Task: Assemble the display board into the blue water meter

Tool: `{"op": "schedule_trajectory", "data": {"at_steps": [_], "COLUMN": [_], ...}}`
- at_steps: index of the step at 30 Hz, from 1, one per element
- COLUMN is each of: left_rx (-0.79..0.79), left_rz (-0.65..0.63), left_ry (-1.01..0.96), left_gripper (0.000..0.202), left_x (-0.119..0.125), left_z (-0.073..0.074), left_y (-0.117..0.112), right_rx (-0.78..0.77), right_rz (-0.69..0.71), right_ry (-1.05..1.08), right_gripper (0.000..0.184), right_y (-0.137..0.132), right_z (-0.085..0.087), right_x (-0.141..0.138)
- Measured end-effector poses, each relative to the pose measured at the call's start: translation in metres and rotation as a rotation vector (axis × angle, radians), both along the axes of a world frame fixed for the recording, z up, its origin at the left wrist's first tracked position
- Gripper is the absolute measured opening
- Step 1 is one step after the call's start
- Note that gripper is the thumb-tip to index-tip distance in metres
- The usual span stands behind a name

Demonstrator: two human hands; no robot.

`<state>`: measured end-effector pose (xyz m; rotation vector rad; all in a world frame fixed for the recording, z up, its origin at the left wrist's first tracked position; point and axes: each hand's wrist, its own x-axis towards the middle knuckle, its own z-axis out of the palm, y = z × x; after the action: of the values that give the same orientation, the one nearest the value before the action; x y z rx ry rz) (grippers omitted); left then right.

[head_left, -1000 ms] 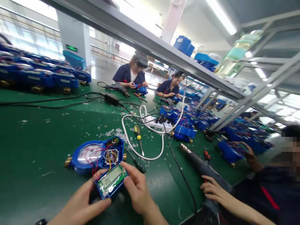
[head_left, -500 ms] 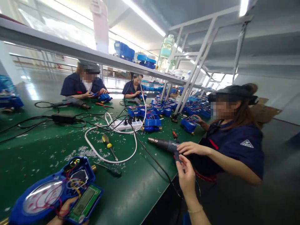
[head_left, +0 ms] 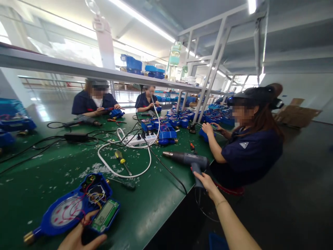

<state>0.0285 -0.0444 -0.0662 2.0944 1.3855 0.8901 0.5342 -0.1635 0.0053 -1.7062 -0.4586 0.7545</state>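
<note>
At the lower left, an opened blue water meter (head_left: 50, 217) lies on the bench with thin coloured wires coming out of its housing. My left hand (head_left: 78, 232) is at its near side, fingers behind the display cover (head_left: 105, 216) and thumb below it. That cover has a green circuit board and small grey screen, tilted up. Further right, my right hand (head_left: 208, 184) is closed around the handle of a dark heat gun (head_left: 191, 159). The nozzle points left over the bench near its edge.
A yellow-black screwdriver (head_left: 121, 160), a dark screwdriver (head_left: 125, 184) and a white power strip (head_left: 137, 139) with cables lie on the green bench (head_left: 151, 205). A co-worker (head_left: 249, 146) sits at right, hands on a blue meter; two others sit opposite. A shelf (head_left: 78, 71) crosses above.
The co-worker's hand has left the heat gun and moved back to a blue meter. My right hand has closed on the gun's handle. More of my left hand shows now.
</note>
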Motion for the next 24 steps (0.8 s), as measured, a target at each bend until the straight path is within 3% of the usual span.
{"op": "schedule_trajectory", "data": {"at_steps": [5, 10, 13, 15, 24], "left_rx": [-0.06, -0.172, -0.224, -0.232, -0.242], "left_rz": [-0.02, -0.073, -0.115, -0.125, -0.189], "left_ry": [-0.029, -0.126, -0.152, -0.158, -0.111], "left_gripper": [0.064, 0.058, 0.058, 0.058, 0.057], "left_x": [0.006, 0.008, 0.007, 0.007, 0.007], "left_z": [0.026, 0.047, 0.052, 0.054, 0.059], "left_y": [-0.017, -0.027, -0.026, -0.024, -0.025], "right_rx": [0.021, 0.278, 0.411, 0.432, 0.454], "right_rz": [0.043, -0.012, 0.054, 0.134, 0.35], "right_ry": [0.071, -0.084, -0.14, -0.14, -0.122], "right_gripper": [0.017, 0.021, 0.049, 0.057, 0.048], "right_y": [0.007, -0.018, -0.042, -0.054, -0.071], "right_z": [0.014, 0.022, 0.028, 0.033, 0.042], "right_x": [-0.016, -0.057, -0.085, -0.104, -0.17]}}
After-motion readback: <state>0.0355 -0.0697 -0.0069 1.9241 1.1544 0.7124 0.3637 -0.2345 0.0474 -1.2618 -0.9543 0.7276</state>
